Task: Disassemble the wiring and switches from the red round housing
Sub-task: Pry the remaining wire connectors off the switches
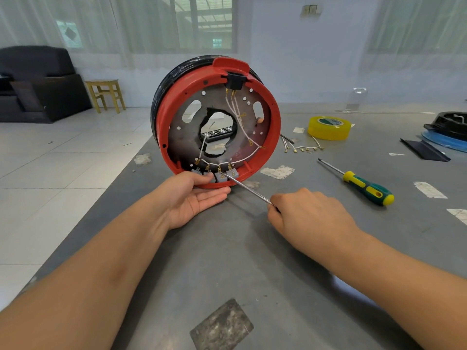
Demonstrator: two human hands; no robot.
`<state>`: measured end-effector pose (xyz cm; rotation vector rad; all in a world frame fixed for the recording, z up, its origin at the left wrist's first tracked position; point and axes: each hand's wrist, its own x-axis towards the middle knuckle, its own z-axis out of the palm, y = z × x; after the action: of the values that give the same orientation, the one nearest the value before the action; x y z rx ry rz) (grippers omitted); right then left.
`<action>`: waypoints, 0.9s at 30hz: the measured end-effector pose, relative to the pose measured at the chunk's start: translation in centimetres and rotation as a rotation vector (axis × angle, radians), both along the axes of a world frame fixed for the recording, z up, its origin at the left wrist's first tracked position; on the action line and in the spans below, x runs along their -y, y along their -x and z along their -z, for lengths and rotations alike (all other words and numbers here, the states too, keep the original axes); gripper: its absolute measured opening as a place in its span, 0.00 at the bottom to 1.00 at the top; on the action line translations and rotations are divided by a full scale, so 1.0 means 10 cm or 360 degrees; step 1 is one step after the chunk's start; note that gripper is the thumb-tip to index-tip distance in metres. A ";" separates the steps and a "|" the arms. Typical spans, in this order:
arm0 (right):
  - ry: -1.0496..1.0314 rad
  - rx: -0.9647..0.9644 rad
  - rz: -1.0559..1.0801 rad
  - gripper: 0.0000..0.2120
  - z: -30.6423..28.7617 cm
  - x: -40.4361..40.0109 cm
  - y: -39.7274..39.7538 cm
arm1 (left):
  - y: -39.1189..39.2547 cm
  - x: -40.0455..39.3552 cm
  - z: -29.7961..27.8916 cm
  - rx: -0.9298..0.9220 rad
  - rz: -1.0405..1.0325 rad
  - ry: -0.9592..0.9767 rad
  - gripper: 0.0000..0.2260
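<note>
Red round housing (271,127) stands on edge near the tabletop's (290,286) left edge, its open face turned toward the person. White wiring (242,127) runs from a black terminal block (235,80) at the top down to a row of grey switches (222,176) seated along the bottom rim. The left hand (194,195) lies palm up under that rim, thumb resting on the switches, steadying the housing. The right hand (305,213) is clenched round a thin metal tool (249,189) whose tip touches a brass terminal on one switch. To do this well, I judge the tip should lever the connector straight off its tab, gently, while the left hand stops the housing rolling; a slip could jab the thumb. A spare screwdriver (364,186) and yellow tape roll (328,127) lie toward the right edge.
</note>
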<state>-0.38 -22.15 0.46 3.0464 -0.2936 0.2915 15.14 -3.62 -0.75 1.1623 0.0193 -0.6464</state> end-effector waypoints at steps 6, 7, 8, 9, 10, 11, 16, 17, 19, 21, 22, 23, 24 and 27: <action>-0.0025 -0.0001 0.0014 0.16 0.03 -0.02 -0.01 | 0.01 0.01 -0.01 -0.0021 -0.0041 0.0014 0.14; -0.0026 0.0001 0.0018 0.16 0.03 -0.02 -0.01 | 0.01 0.02 -0.01 -0.0022 -0.0044 0.0017 0.15; -0.0028 0.0002 0.0021 0.16 0.03 -0.02 -0.01 | 0.01 0.01 -0.01 -0.0022 -0.0044 0.0020 0.15; -0.0031 0.0005 0.0024 0.16 0.04 -0.02 -0.01 | 0.01 0.01 -0.01 -0.0022 -0.0044 0.0023 0.16; -0.0034 0.0010 0.0028 0.16 0.04 -0.02 -0.01 | 0.01 0.01 -0.01 -0.0022 -0.0046 0.0026 0.16; -0.0036 0.0011 0.0029 0.17 0.04 -0.03 -0.01 | 0.01 0.01 -0.01 -0.0023 -0.0048 0.0030 0.16; -0.0051 0.0000 0.0019 0.17 0.05 -0.03 -0.01 | 0.02 0.01 -0.02 -0.0023 -0.0048 0.0055 0.15; -0.0050 0.0005 0.0016 0.17 0.05 -0.03 -0.01 | 0.01 0.01 -0.01 -0.0023 -0.0047 0.0057 0.14; -0.0051 0.0024 0.0007 0.17 0.06 -0.04 -0.01 | 0.01 0.00 -0.01 -0.0025 -0.0041 0.0062 0.12; -0.0064 0.0045 -0.0003 0.17 0.06 -0.06 -0.02 | 0.00 -0.01 -0.01 -0.0047 -0.0041 0.0081 0.07; -0.0072 0.0051 -0.0007 0.17 0.06 -0.07 -0.02 | 0.00 -0.01 -0.01 -0.0063 -0.0045 0.0094 0.05; -0.0077 0.0055 -0.0011 0.17 0.06 -0.08 -0.03 | 0.00 -0.01 -0.01 -0.0071 -0.0048 0.0102 0.04; -0.0078 0.0058 -0.0014 0.17 0.06 -0.09 -0.03 | 0.00 -0.02 -0.01 -0.0069 -0.0047 0.0103 0.04; -0.0094 0.0063 -0.0018 0.18 0.06 -0.08 -0.04 | -0.01 -0.01 0.00 -0.0065 -0.0042 0.0098 0.05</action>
<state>-0.02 -21.34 -0.15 3.1042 -0.2926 0.3504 15.25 -3.48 -0.75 1.0878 0.0487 -0.6434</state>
